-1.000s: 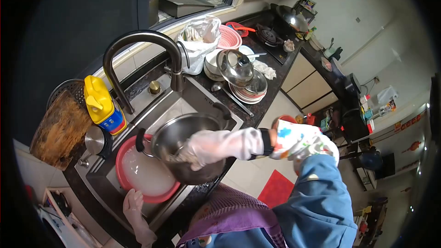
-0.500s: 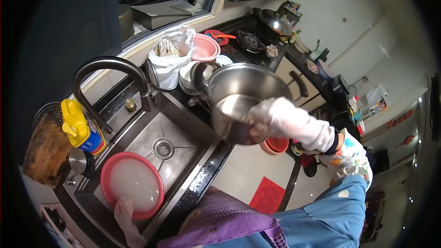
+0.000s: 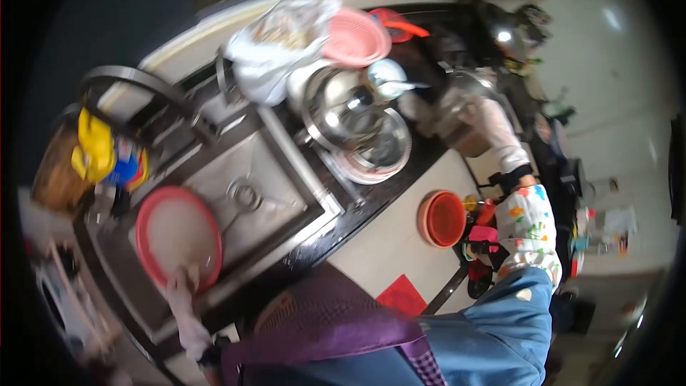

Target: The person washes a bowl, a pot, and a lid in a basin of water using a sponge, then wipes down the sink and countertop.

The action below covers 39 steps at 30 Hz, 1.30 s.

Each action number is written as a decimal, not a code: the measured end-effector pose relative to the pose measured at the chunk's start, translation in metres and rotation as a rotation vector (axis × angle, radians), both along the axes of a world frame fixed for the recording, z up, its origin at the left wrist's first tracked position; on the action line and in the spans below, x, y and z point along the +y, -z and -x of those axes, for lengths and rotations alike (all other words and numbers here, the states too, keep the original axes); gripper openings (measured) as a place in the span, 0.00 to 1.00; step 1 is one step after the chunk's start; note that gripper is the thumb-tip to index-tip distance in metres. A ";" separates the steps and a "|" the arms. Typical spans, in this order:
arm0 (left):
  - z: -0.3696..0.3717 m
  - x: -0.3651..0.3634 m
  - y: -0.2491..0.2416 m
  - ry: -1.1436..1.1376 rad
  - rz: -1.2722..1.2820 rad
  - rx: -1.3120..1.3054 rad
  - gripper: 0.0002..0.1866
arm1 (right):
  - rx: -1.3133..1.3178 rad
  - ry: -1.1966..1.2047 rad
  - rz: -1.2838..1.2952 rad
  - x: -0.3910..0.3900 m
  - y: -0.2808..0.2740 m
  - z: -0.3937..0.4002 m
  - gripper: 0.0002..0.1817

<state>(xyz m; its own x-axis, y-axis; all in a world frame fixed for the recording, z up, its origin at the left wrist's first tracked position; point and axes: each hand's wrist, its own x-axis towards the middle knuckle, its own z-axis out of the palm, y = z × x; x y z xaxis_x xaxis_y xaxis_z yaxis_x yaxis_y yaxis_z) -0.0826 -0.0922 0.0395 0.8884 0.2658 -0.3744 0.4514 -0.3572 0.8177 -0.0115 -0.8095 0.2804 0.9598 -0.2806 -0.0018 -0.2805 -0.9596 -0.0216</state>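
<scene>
My left hand [image 3: 184, 293], in a pale glove, grips the near rim of a red basin [image 3: 145, 239] of cloudy water in the sink. Out to the right, my gloved right hand [image 3: 494, 129] is on a steel pot [image 3: 457, 125], its fingers smeared by motion. The pot is over the dark counter near the stove, also blurred. Stacked steel bowls [image 3: 325, 118] and a basin-like steel bowl [image 3: 391, 144] stand beside the sink, between my two hands. A small white bowl [image 3: 386, 75] sits just behind them.
The sink [image 3: 275, 171] has a dark faucet [image 3: 136, 75] over it. A yellow bottle [image 3: 96, 146] and wooden board [image 3: 57, 175] stand left. Behind the bowls are a white plastic bag [image 3: 268, 50] and pink colander [image 3: 355, 36]. Red buckets [image 3: 444, 219] are on the floor.
My right hand has carried the pot away to the right, uncovering the steel bowls beside the sink. My left hand stays at the basin rim. The view has shifted.
</scene>
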 end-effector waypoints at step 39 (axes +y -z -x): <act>0.086 0.191 -0.024 -0.266 -0.574 -0.242 0.15 | 0.824 -0.943 -0.576 0.609 0.336 -0.066 0.19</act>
<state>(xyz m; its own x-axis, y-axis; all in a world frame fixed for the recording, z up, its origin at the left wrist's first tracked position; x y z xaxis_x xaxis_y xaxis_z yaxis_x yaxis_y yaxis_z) -0.1681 0.0991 0.0639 0.8065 0.5840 0.0922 0.4121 -0.6670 0.6207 0.0545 -0.2010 -0.0555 0.4494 0.7037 -0.5503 0.3397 -0.7044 -0.6233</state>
